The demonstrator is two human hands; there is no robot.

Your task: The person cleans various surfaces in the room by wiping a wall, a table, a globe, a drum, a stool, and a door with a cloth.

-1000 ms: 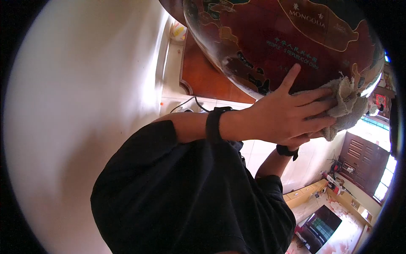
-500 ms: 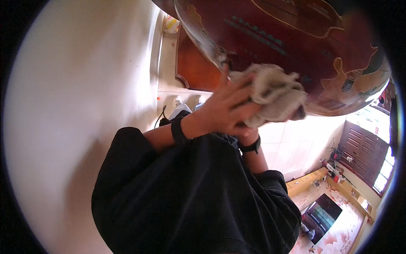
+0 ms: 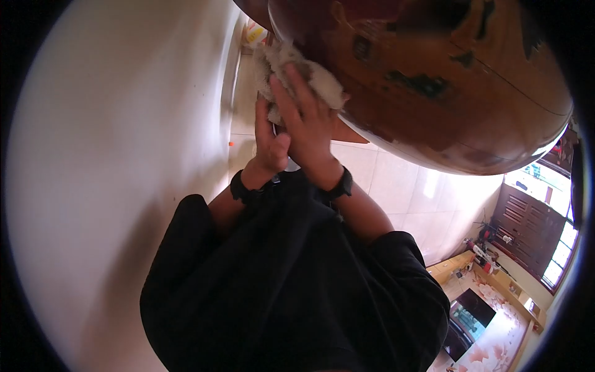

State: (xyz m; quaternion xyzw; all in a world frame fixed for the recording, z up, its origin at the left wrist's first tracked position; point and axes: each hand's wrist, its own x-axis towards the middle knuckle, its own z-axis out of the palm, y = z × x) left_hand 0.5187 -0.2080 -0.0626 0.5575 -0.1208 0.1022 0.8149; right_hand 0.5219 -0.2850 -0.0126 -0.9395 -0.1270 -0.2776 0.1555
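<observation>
1. Beige cloth point(image 3: 327, 85) is lying crumpled against the left edge of the big glossy globe point(image 3: 446, 111) as we're seeing it; whether the two are actually touching, I cannot tell.
2. Right hand point(image 3: 313, 127) is grasping the cloth, fingers stretching up across it!
3. Left hand point(image 3: 269, 149) is coming in right beside it, fingers meeting the cloth's lower part; how firmly they're gripping, I cannot tell.
4. Black wristbands point(image 3: 343, 183) are circling both arms.
5. Overhead, the globe is showing brown with blurred dark-green patches, and pale floor point(image 3: 403, 180) is gleaming beyond.
</observation>
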